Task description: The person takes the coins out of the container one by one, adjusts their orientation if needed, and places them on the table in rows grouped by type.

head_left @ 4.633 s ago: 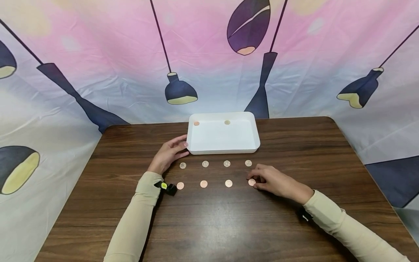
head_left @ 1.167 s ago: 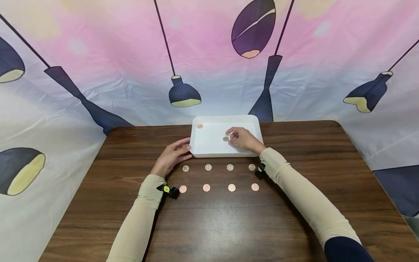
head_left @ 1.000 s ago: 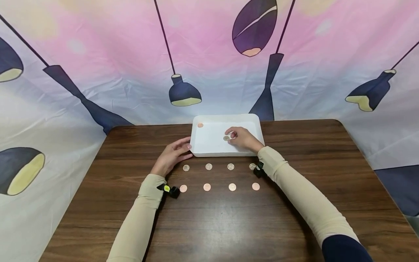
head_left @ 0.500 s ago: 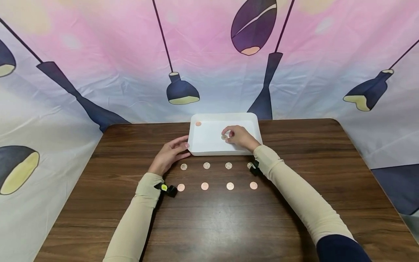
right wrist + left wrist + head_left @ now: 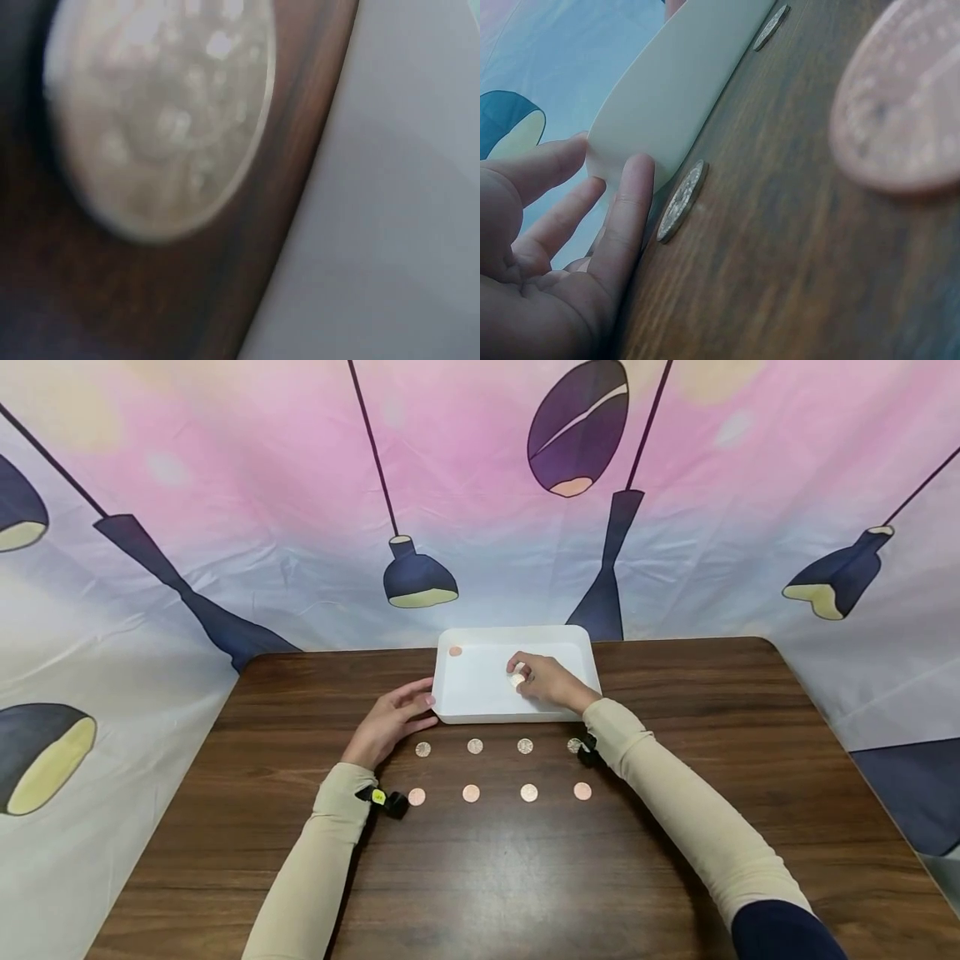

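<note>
A white tray (image 5: pixel 480 702) stands at the far edge of the wooden table. My left hand (image 5: pixel 390 717) rests its fingertips on the tray's left front corner, fingers extended; the left wrist view shows fingers (image 5: pixel 634 202) against the tray wall (image 5: pixel 667 82). Inside the tray, my right hand (image 5: pixel 551 681) pinches a silvery coin (image 5: pixel 517 680) between thumb and fingers. That coin is tilted and catches the light. A copper coin (image 5: pixel 455 651) lies in the tray's back left corner. The right hand itself is outside the right wrist view.
In front of the tray lie two rows of coins: silvery ones such as this coin (image 5: pixel 475 746) nearer the tray, copper ones such as this coin (image 5: pixel 471 793) closer to me. My right wrist camera (image 5: pixel 588 752) overlaps the rightmost silvery coin (image 5: pixel 573 746). A printed curtain (image 5: pixel 300 568) hangs behind.
My right hand has gone from the rightmost copper coin into the tray. The silvery coin from the tray's back is now in its fingers, nearer the front, and has tilted. The left hand has stayed.
</note>
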`<control>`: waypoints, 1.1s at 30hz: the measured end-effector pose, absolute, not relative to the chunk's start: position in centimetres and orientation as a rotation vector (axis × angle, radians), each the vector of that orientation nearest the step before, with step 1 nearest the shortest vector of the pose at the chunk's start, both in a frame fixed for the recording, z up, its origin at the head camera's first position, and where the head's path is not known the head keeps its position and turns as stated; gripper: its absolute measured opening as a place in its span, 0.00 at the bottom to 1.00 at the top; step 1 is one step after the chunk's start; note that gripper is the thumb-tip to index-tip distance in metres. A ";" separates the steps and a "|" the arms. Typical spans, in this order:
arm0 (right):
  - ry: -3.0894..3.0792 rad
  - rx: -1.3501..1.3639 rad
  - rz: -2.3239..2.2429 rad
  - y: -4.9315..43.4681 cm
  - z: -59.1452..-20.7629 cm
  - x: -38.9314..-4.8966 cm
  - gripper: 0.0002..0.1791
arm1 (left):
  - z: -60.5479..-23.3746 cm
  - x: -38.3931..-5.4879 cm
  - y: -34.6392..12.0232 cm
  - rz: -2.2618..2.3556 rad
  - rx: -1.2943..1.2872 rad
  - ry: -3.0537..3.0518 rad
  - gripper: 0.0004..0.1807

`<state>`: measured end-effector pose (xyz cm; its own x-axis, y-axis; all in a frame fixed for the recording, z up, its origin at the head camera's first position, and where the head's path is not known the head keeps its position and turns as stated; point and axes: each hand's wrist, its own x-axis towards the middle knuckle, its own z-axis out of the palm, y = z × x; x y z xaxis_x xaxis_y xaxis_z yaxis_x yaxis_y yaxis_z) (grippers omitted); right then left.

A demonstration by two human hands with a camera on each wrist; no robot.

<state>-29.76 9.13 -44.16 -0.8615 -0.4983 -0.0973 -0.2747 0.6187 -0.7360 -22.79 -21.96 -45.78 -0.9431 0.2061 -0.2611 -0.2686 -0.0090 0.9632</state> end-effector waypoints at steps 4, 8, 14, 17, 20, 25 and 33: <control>2.555 -0.677 -1.033 9.6 -44.3 -29.6 0.15 | -45.9 -22.7 -21.7 2.021 -0.071 1.944 0.31; 2.555 -0.709 -1.016 10.1 -44.3 -29.4 0.15 | -45.9 -22.7 -21.5 2.020 -0.077 1.950 0.31; 2.547 -0.724 -1.053 11.0 -44.0 -28.7 0.17 | -45.9 -22.8 -21.4 2.021 -0.081 1.946 0.31; 2.531 -0.724 -1.108 11.5 -43.5 -28.2 0.18 | -45.9 -22.8 -21.5 2.026 -0.091 1.942 0.31; 2.518 -0.730 -1.160 12.2 -42.8 -27.7 0.18 | -45.9 -22.8 -21.6 2.034 -0.096 1.937 0.30; 2.495 -0.748 -1.218 14.0 -41.5 -26.9 0.17 | -46.1 -22.9 -21.8 2.028 -0.103 1.942 0.31; 2.424 -0.693 -1.333 17.7 -40.4 -24.9 0.16 | -46.0 -23.0 -21.7 2.040 -0.084 1.944 0.31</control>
